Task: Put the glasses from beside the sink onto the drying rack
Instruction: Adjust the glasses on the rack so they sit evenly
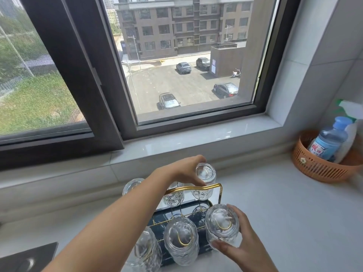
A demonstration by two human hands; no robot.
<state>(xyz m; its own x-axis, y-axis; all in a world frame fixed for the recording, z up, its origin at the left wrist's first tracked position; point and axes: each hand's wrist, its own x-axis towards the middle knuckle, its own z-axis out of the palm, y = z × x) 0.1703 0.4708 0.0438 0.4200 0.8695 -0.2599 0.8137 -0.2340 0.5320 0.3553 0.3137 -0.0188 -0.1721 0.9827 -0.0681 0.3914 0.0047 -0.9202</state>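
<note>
A drying rack with a dark tray and gold wire pegs and handle stands on the pale counter below the window. Several clear ribbed glasses sit upside down on its pegs. My left hand reaches over the rack and grips the far right glass. My right hand wraps around the near right glass, which is over its gold peg. A near middle glass, a near left glass, a far middle glass and a far left glass stand untouched.
An orange basket holding a blue-capped bottle and a spray bottle sits at the right wall. The sink's dark edge shows at the lower left. The window sill runs behind the rack.
</note>
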